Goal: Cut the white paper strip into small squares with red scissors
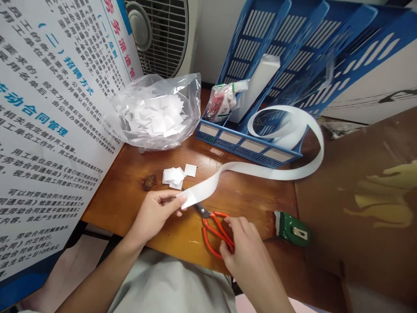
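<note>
My left hand (155, 214) pinches the free end of a long white strip (260, 171) between thumb and fingers. The strip curves right and loops back up to a loose coil in the blue rack. My right hand (245, 243) has its thumb and fingers closed around the orange handles of a pair of scissors (217, 230). The handles are spread apart, and the dark blades run up-left beneath the strip's end, partly hidden by it. Just beyond my left hand lies a small pile of cut white squares (176, 175), with one square (190, 170) beside it.
A clear plastic bag (192, 100) full of white pieces stands behind the pile. The blue file rack (249, 145) holds a white box (257, 87) and a small packet (221, 104). A green tape measure (293, 229) lies at right. Printed board (65, 130) borders the left; a fan (163, 34) stands behind.
</note>
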Available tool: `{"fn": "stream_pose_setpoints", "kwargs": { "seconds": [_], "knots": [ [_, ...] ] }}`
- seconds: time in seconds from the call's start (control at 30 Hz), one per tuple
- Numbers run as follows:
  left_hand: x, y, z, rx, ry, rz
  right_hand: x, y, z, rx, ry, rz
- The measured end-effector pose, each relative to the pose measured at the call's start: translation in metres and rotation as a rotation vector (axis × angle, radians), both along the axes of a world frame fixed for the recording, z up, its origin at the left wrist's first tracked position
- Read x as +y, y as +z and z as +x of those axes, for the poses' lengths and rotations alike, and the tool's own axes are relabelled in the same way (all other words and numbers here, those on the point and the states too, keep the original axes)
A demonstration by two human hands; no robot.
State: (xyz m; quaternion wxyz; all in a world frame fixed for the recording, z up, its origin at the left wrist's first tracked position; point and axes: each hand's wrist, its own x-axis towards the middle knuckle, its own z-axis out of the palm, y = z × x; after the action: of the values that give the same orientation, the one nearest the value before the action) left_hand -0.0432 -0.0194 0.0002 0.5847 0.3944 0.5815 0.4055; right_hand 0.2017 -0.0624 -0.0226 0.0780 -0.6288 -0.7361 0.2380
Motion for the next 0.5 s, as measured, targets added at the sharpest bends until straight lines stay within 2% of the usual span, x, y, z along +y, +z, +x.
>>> {"fn": "stream_pose_setpoints", "kwargs": {
  "seconds": [0.13, 0.23, 0.3, 0.4, 0.5],
  "knots": [
    [0.002, 0.002, -0.003, 0.033, 0.009, 0.016, 0.004, 0.000, -0.027, -0.146, -0.013, -0.046],
    [0.004, 0.006, -0.005, 0.043, 0.024, 0.016, 0.012, 0.005, -0.036, -0.119, -0.048, -0.097],
    [0.005, 0.009, -0.008, 0.043, 0.032, 0.014, 0.015, 0.007, -0.031, -0.070, -0.057, -0.120],
    [0.008, 0.014, -0.012, 0.029, 0.040, 0.010, 0.006, 0.007, -0.011, 0.164, -0.110, -0.189],
    [0.012, 0.014, -0.015, -0.009, 0.029, -0.004, -0.018, -0.001, 0.012, 0.603, -0.247, -0.313]
  ]
}}
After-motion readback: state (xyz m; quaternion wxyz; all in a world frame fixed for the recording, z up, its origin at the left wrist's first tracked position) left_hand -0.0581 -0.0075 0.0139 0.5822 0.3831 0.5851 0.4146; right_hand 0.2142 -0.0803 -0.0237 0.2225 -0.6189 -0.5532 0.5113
